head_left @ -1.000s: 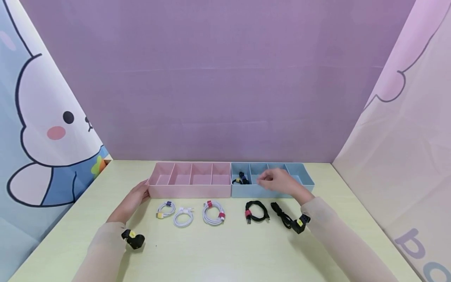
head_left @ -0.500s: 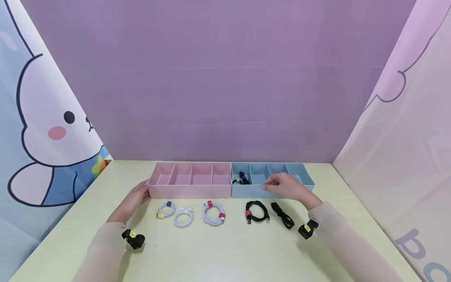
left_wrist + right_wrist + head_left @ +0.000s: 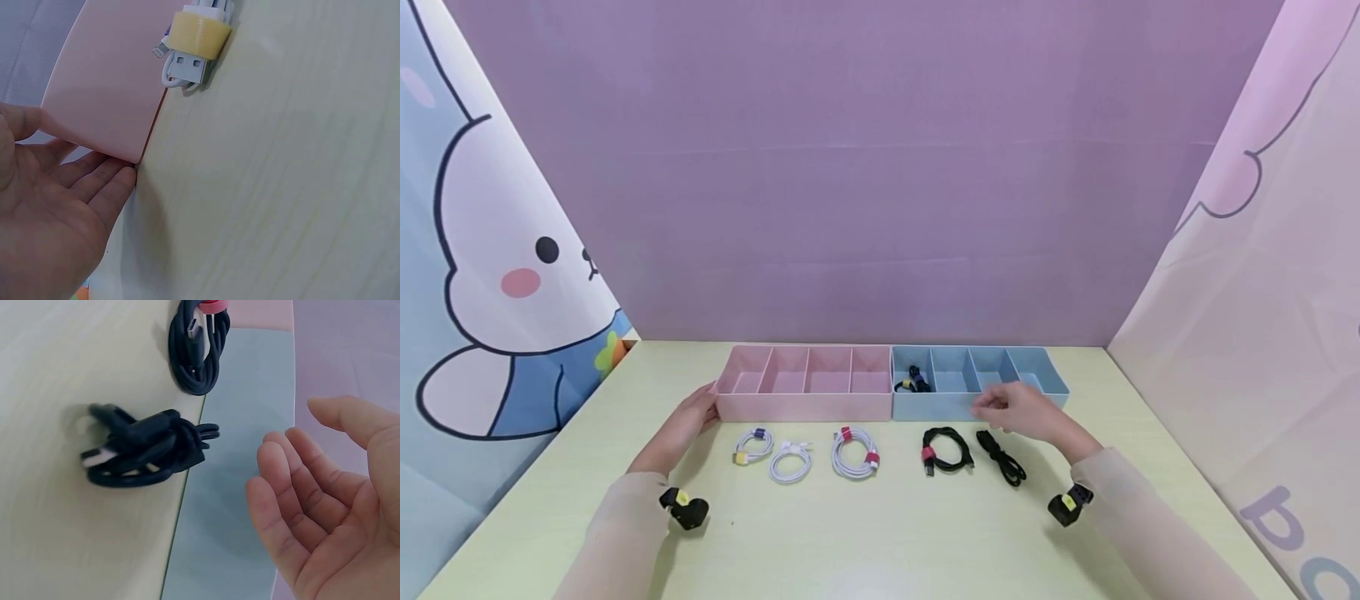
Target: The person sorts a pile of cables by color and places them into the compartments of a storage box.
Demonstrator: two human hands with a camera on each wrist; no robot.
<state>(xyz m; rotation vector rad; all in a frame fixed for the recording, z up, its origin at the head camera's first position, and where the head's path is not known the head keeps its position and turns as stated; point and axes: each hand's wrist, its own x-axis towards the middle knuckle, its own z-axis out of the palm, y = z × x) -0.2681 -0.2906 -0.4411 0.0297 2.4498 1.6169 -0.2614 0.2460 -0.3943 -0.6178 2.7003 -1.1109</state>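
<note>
Right hand (image 3: 1028, 412) shifted rightward along blue box (image 3: 932, 407), holding nothing, fingers loosely curved, thumb apart; folded black cable (image 3: 1002, 460) on worktop (image 3: 880, 542) just nearside, long axis slanting near-right; left hand (image 3: 685, 419), farther, touches pink box (image 3: 803, 408) with straight fingers

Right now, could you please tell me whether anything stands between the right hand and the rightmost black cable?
Nothing visible stands between the right hand and the rightmost black cable. That cable lies on the table in front of the blue box; the red-banded black cable lies to its left.
</note>
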